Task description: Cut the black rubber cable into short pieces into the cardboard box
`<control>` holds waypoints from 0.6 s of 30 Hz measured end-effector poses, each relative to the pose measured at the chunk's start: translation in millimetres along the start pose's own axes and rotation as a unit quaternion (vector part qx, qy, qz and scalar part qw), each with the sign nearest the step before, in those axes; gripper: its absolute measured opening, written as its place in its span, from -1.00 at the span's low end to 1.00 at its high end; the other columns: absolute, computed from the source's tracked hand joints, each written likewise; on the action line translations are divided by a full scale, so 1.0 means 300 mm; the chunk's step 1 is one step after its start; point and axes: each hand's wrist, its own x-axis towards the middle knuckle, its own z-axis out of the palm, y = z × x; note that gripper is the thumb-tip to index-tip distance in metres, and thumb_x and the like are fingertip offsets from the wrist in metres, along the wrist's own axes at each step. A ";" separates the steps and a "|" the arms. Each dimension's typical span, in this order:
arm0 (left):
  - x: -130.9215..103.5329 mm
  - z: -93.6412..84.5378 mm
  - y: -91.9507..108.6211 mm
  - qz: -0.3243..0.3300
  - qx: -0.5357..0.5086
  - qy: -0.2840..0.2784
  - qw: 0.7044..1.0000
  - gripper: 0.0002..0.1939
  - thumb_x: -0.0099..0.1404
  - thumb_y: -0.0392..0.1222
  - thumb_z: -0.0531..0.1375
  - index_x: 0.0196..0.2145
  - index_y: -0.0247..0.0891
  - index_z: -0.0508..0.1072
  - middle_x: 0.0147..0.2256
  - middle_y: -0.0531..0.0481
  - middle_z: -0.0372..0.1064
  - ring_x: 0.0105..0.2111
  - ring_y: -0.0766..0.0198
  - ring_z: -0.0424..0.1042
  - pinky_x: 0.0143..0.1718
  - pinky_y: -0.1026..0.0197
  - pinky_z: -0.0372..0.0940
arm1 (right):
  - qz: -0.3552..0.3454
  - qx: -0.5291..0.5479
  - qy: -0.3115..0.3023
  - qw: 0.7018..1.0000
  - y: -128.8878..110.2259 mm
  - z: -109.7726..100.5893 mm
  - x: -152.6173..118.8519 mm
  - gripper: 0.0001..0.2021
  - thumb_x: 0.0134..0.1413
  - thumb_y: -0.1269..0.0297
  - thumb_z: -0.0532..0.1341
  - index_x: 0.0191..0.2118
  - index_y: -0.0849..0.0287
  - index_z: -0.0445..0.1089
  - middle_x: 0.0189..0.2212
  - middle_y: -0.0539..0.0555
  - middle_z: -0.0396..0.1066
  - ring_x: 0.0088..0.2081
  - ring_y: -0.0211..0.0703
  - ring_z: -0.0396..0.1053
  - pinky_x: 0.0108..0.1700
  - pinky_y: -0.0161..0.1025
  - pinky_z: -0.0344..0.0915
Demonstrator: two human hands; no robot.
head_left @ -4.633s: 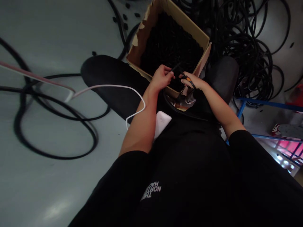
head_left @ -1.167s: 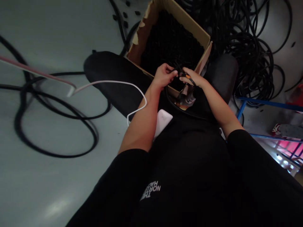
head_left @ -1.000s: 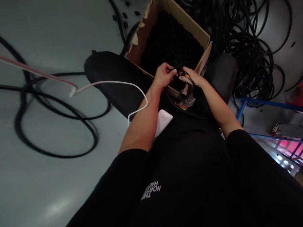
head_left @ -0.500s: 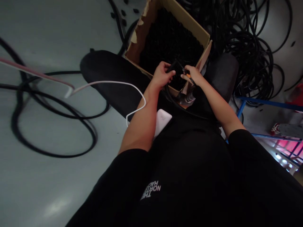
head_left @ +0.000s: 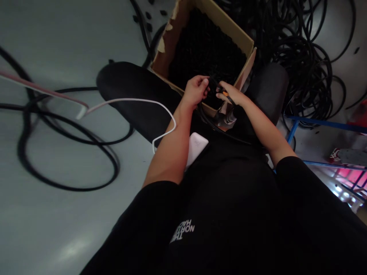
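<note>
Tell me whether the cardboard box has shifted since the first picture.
No, not noticeably. The cardboard box keeps its spacing from the small black piece on the floor; both appear slightly higher, likely from camera movement.

The top edge cropped the cardboard box (head_left: 235, 28) and cable tangle (head_left: 304, 72); the right grip (head_left: 231, 93) partly hid the orange-marked tool (head_left: 225, 93).

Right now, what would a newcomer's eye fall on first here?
Probably the ragged-edged cardboard box at top centre, heaped with dark pieces, with the left hand and right hand close together over its near side. Next, the big tangle of black hose at upper right, then the pale block beside the left forearm.
</note>
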 end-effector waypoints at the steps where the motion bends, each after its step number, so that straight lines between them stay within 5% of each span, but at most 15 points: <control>1: 0.001 0.004 0.002 -0.003 -0.005 0.003 1.000 -0.28 0.45 0.64 0.44 -0.02 -0.10 0.54 -0.38 0.01 0.35 -0.32 0.13 0.48 -0.30 0.16 0.45 | -0.005 0.001 0.002 1.000 0.000 0.003 0.005 -0.67 0.43 0.07 0.43 -0.06 0.03 0.26 -0.14 0.06 0.47 -0.05 0.00 0.49 0.18 0.03 0.61; 7: -0.006 0.008 0.037 -0.010 -0.012 0.007 1.000 -0.39 0.47 0.39 0.56 -0.17 -0.11 0.39 -0.38 0.02 0.39 -0.35 0.21 0.45 -0.31 0.21 0.42 | 0.000 -0.029 0.035 0.999 -0.026 0.015 0.011 -0.61 0.52 -0.06 0.39 -0.13 0.01 0.21 -0.20 0.05 0.42 -0.09 -0.01 0.46 0.10 0.00 0.61; 18: -0.024 0.005 0.078 -0.060 -0.026 -0.001 0.998 -0.48 0.31 -0.03 0.65 -0.12 -0.10 0.39 -0.37 0.07 0.44 -0.40 0.24 0.42 -0.36 0.24 0.35 | -0.001 -0.068 0.055 0.996 -0.014 -0.007 -0.015 -0.67 0.48 0.02 0.40 -0.17 0.01 0.26 -0.29 -0.01 0.36 -0.07 0.03 0.44 0.24 0.06 0.52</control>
